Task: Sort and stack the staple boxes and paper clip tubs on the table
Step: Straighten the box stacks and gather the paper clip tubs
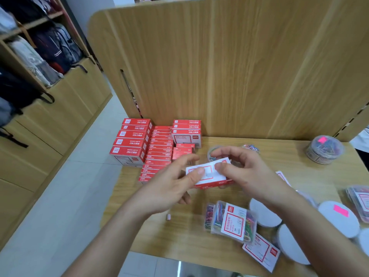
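both hands hold one small staple box in the air above the table, just in front of the red stacks. the left hand pinches its left end, thumb on the white face and fingers curled underneath, and the right hand pinches the right end the same way.

the risk, as i judge it, lies in the set-down. the row of small red boxes is packed tight beside the big red cartons, so a careless nudge could shove the row askew or push it off the table (it stands very near the left edge). a loose pinch could also let the box fall among the clutter nearer the person, where a clear clip box lies. a round clip tub stands well apart at the right.

the red logo patches read "deli"; the rest is chinese print, upside down here and too blurred to read. pink stickers mark the tub and one white lid.
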